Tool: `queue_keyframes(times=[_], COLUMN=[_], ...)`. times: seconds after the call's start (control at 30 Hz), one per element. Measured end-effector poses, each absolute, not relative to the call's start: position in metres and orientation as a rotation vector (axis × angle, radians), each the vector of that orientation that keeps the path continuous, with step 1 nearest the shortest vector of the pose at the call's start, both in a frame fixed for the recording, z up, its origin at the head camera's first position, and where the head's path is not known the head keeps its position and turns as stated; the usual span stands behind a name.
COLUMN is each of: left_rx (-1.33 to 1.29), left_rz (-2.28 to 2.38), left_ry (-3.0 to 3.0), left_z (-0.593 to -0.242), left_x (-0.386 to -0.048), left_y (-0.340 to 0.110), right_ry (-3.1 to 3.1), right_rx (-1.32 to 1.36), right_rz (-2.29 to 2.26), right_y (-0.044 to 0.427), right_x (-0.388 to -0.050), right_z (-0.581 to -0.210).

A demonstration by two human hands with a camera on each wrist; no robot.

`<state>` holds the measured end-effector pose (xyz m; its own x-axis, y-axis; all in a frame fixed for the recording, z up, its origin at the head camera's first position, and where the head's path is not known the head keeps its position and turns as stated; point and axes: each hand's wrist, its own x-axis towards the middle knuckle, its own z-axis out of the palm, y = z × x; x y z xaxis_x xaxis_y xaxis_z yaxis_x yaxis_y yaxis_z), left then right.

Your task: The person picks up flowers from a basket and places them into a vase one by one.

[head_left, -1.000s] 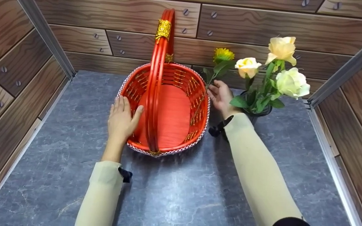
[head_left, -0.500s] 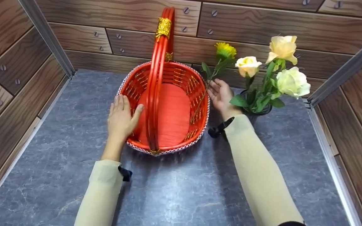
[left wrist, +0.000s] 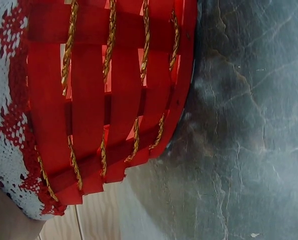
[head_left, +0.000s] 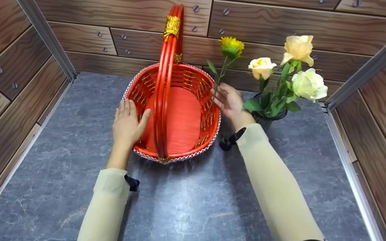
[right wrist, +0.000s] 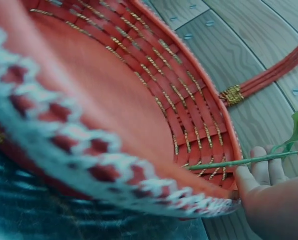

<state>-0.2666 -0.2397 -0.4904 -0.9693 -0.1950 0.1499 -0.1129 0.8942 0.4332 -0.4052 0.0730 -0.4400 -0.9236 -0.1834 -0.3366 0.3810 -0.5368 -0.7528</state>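
A red woven basket [head_left: 209,137] with gold trim and a tall red handle [head_left: 166,77] stands on the grey surface. My left hand [head_left: 126,124] lies flat against its left rim, fingers straight, thumb over the inside. A yellow flower [head_left: 232,47] leans out over the basket's right rim, its green stem [right wrist: 219,164] running down inside. My right hand [head_left: 229,102] is at that rim, its loosely extended fingers [right wrist: 261,172] against the stem. The left wrist view shows the basket's outer wall [left wrist: 93,110] and little of the hand.
A dark pot [head_left: 268,122] with several cream and pale-green roses [head_left: 308,83] stands right of the basket, close to my right wrist. Wood-patterned panels [head_left: 89,38] enclose the back and both sides; metal rails [head_left: 343,134] edge the surface.
The yellow flower has swung left and up, now more upright, as my right hand shifted slightly left against its stem. My left hand stays on the basket rim. The whole view has shifted slightly.
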Motion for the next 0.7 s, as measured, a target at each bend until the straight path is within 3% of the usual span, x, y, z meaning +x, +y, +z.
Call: queue_keyframes(times=[0.7], left_rx=[0.226], left_rz=[-0.627], left_ry=[-2.851], left_z=[-0.491], left_x=[-0.267], left_y=[-0.240], right_ry=[1.855], right_rx=[0.152], right_rz=[-2.103], right_y=[0.058], right_x=[-0.386], right_z=[-0.442])
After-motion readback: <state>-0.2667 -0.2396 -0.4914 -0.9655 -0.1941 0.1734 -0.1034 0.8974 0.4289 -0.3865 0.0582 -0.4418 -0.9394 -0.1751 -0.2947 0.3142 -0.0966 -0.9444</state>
